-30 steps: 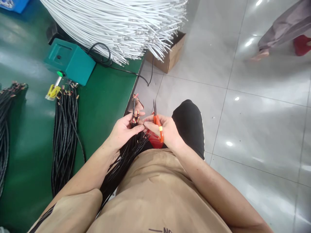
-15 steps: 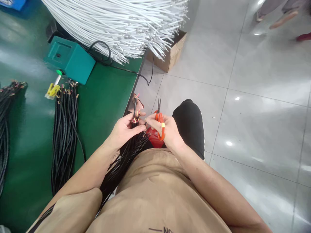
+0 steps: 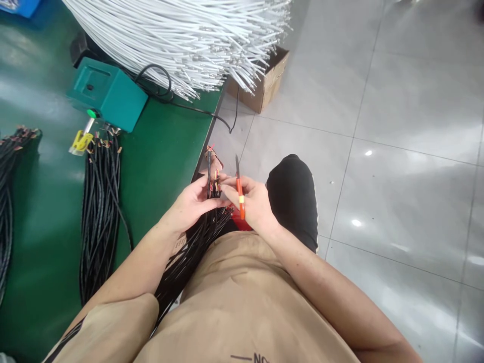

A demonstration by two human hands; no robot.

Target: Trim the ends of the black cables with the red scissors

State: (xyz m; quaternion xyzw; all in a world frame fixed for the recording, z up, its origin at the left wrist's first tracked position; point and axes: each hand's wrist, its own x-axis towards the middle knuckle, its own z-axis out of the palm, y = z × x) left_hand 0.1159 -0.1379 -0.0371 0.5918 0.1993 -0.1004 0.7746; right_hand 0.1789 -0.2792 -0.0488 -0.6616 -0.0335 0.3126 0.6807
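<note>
Near the table edge, my left hand (image 3: 191,204) is closed round the ends of several black cables (image 3: 209,171), whose thin red, yellow and other coloured wires stick out at the top. More black cables (image 3: 189,262) hang below it across my lap. My right hand (image 3: 255,201) holds orange-handled scissors (image 3: 241,194), seen edge-on with the dark blades pointing up and away. Its thumb and forefinger meet at the exposed wire ends beside the left hand. Exactly what those fingertips pinch is too small to make out.
On the green table (image 3: 159,166) lie a bundle of black cables (image 3: 99,217), another bundle (image 3: 7,201) at far left, a teal box-shaped device (image 3: 109,93) with a yellow part (image 3: 80,142), and a heap of white cables (image 3: 189,40). A cardboard box (image 3: 272,80) stands on the floor.
My right hand has moved left to the wire ends, and the scissors have turned from showing their handle loops to edge-on. The person's feet at the top right have left the view.
</note>
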